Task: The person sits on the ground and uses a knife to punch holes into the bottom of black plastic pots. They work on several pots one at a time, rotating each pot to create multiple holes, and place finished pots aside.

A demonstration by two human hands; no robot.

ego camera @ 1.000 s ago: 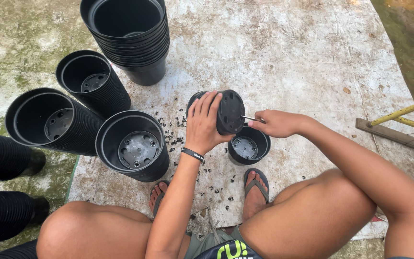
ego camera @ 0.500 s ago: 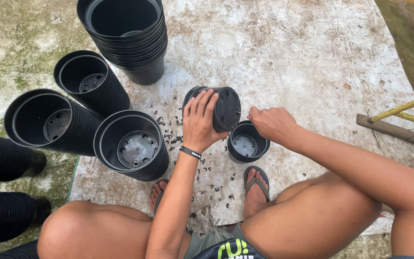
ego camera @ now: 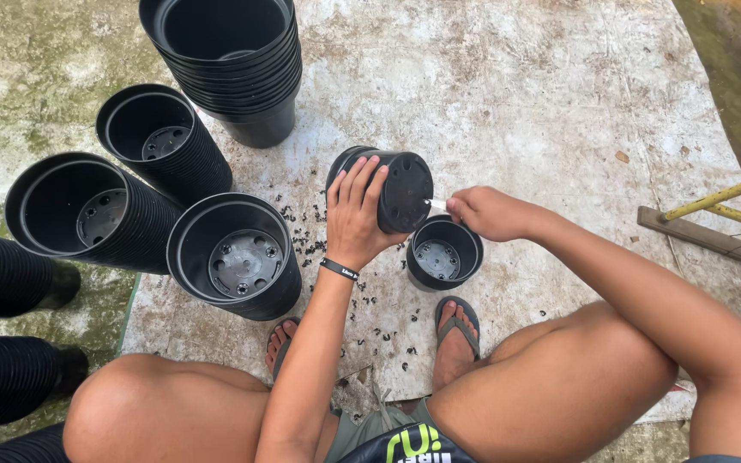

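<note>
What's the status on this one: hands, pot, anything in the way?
Left hand grips black pot on its side. Right hand holds thin tool to pot's base. Second pot just below, black chips scattered.

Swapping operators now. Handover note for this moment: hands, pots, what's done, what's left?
Left hand: grips a black pot turned on its side, base facing right.
Right hand: closed on a thin light tool, tip at that pot's base.
Below the hands: a single pot stands upright between the feet, holes visible in its base.
Left of the hands: stacks of pots lying or leaning on the sheet; one upright stack further back.
Black bits are scattered on the sheet near the hands.
Done: cannot tell which stacks are finished.
Left: the held pot is in work.
</note>
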